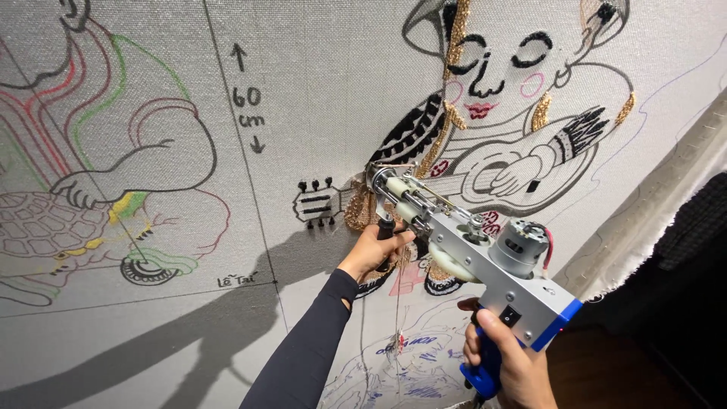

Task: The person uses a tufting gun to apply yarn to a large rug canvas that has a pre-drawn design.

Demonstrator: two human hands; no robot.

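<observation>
2 hands gripping tufting gun (462, 250), left hand (372, 251) forward, right hand (509, 362) rearward

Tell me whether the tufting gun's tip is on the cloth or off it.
On it. The tufting gun has its tip against the cloth beside gold stitching.

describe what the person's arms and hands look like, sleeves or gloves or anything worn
The left arm wears a snug, dark long sleeve that ends at the wrist. The left hand is bare, with no glove and no ring or watch visible. The right hand is bare too; its forearm is out of frame, so any sleeve there cannot be seen.
</observation>
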